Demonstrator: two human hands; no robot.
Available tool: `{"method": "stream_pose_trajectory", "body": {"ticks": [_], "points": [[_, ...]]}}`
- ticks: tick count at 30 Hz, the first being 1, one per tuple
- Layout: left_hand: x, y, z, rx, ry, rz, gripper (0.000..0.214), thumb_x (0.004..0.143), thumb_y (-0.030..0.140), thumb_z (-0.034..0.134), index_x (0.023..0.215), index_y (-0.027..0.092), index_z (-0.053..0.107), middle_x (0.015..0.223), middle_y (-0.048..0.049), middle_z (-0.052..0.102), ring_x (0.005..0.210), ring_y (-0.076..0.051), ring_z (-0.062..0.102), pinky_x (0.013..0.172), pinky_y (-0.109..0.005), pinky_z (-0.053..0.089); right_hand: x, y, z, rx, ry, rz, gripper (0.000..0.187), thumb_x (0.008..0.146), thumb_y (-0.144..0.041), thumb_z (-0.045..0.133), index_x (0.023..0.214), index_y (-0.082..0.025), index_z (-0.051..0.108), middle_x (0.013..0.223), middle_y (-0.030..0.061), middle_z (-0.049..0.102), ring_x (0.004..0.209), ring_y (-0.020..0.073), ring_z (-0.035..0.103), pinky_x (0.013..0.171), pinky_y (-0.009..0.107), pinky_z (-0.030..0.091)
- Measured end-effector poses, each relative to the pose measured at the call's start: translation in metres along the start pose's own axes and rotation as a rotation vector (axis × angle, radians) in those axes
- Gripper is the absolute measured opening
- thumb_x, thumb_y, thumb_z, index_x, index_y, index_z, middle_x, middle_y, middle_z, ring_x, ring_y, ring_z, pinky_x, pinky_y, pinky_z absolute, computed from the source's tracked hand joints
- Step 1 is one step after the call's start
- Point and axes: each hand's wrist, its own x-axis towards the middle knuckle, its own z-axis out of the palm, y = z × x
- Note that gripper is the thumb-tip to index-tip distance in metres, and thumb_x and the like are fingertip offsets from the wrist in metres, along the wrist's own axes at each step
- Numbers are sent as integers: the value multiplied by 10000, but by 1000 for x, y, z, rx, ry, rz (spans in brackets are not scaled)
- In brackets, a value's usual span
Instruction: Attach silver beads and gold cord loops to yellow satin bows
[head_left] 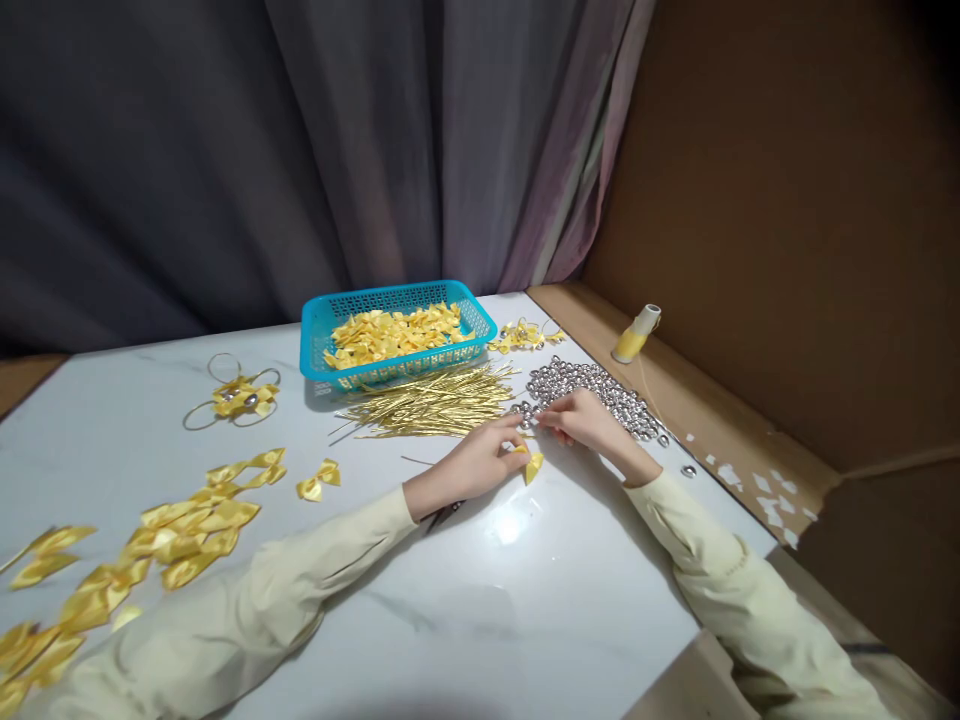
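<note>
A small yellow satin bow (533,468) hangs from the fingertips of my left hand (486,462), pinched between thumb and forefinger. My right hand (585,421) is closed in a pinch at the near left edge of a heap of shiny silver beads (600,391); whatever lies between those fingertips is too small to make out. Both hands are close together, fingertips a short gap apart. Just behind my left hand lies a bundle of gold twist ties (435,402). A small dark object, partly hidden, sits under my left wrist.
A turquoise basket (306,340) of yellow bows stands at the back. More bows (187,530) spread across the left, near a cluster with wire loops (244,397). Bows with beads (525,335) lie behind the heap. A thread spool (637,335) stands on the cardboard at right, beside paper scraps.
</note>
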Motion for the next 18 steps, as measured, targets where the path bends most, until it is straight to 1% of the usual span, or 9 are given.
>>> {"method": "stream_pose_trajectory", "body": {"ticks": [3, 7, 13, 18], "points": [[-2, 0, 3, -8, 9, 20, 138, 801, 222, 524, 748, 165, 638, 1367, -113, 452, 1262, -252, 402, 1005, -375, 328, -2, -1, 6, -91, 53, -44, 335, 760, -308, 506, 466, -163, 569, 419, 14, 531, 427, 122, 465, 481, 236, 326], [-4, 0, 6, -16, 26, 32, 145, 792, 209, 519, 717, 179, 640, 1336, -79, 495, 1227, -246, 446, 986, -340, 346, -5, -2, 16, -197, 145, -126, 270, 783, -287, 497, 565, -177, 612, 541, 24, 585, 533, 144, 497, 545, 249, 309], [-2, -4, 6, -30, 80, -13, 149, 781, 195, 516, 714, 166, 645, 1335, -97, 496, 1207, -253, 469, 968, -323, 371, -7, 0, 23, -249, 215, -258, 245, 824, -241, 491, 609, -177, 591, 744, 37, 587, 650, 141, 521, 618, 242, 337], [-2, -8, 5, -39, 137, -34, 147, 784, 219, 524, 729, 167, 650, 1277, -97, 548, 1174, -251, 497, 952, -332, 389, -3, 0, 27, -240, 243, -316, 268, 848, -227, 475, 608, -176, 583, 720, 30, 561, 649, 138, 517, 623, 236, 348]]}}
